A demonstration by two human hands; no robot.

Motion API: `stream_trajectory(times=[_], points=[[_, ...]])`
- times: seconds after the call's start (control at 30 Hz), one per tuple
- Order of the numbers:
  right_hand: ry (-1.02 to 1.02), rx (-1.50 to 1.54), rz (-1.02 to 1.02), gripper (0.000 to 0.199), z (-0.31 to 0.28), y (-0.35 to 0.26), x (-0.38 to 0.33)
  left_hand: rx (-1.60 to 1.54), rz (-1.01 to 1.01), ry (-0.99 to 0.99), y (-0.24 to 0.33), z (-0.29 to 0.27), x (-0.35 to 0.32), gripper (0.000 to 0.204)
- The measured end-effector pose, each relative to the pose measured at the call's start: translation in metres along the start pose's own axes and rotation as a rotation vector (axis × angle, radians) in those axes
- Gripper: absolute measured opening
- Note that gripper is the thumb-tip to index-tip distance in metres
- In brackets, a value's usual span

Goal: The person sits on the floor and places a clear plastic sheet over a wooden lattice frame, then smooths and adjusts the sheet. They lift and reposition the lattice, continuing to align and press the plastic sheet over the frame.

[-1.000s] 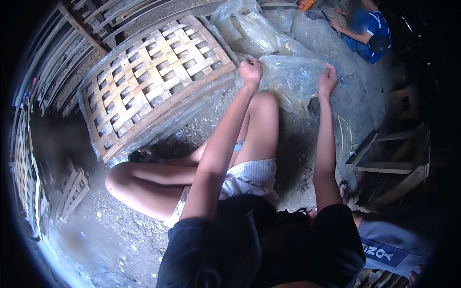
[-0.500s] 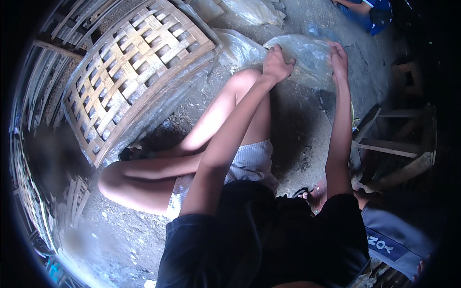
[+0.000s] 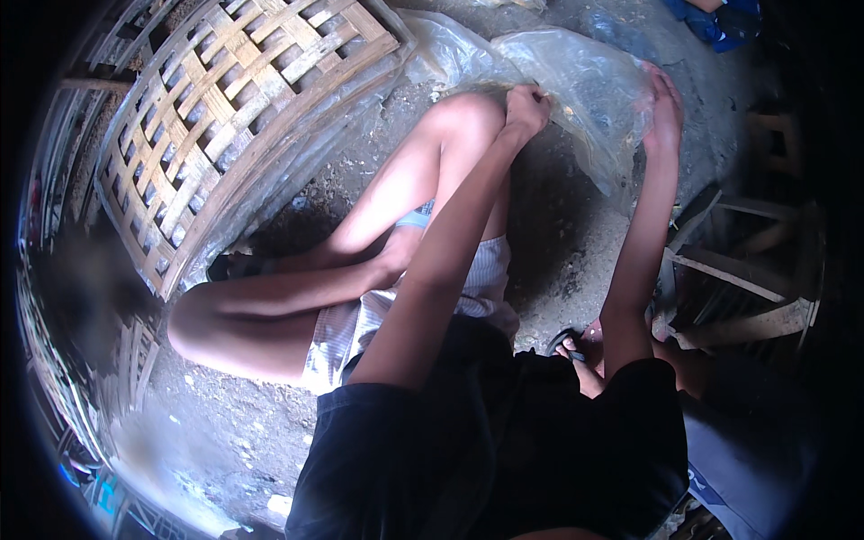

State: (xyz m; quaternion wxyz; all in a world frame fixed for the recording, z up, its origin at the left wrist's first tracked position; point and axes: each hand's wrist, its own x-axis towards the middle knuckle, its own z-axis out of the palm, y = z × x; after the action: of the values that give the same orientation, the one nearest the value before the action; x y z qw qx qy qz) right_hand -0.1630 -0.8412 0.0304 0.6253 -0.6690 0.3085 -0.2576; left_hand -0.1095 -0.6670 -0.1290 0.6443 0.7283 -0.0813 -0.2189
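Note:
A crumpled clear plastic sheet [image 3: 585,85] spreads between my two hands beyond my knees, its near edge hanging toward the floor. My left hand [image 3: 528,108], just past my raised knee, is closed on the near-left edge of the sheet. At the sheet's right side is my right hand [image 3: 664,112], with its fingers stretched out and close together against the plastic. Part of its fingertips blends with the sheet.
On the left, a woven bamboo panel [image 3: 225,112] lies over more plastic. Wooden frame pieces [image 3: 733,270] stand at the right. Another person's leg and foot [image 3: 576,346] are close by my right side. Dark blue clothing [image 3: 720,22] shows at the far right.
The sheet now hangs lower and nearer between my hands. My right hand has moved right and its fingers have straightened. My left hand has shifted slightly right and remains closed.

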Motion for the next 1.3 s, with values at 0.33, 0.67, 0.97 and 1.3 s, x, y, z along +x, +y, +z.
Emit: stream_trajectory(times=[0.33, 0.67, 0.97, 1.3], points=[[0.268, -0.146, -0.277, 0.024, -0.118, 0.013, 0.076, -0.141, -0.165, 0.179, -0.002, 0.014, 0.012, 0.014], [0.409, 0.012, -0.220, 0.023, -0.092, 0.005, 0.062, -0.496, -0.258, -0.089, -0.009, -0.001, 0.002, 0.045], [0.349, -0.066, -0.342, 0.021, -0.110, -0.003, 0.082, 0.204, 0.064, -0.041, -0.056, 0.024, 0.030, 0.053], [0.354, 0.069, -0.158, 0.024, -0.032, -0.025, -0.009, 0.238, 0.429, -0.108, 0.010, 0.001, -0.031, 0.049]])
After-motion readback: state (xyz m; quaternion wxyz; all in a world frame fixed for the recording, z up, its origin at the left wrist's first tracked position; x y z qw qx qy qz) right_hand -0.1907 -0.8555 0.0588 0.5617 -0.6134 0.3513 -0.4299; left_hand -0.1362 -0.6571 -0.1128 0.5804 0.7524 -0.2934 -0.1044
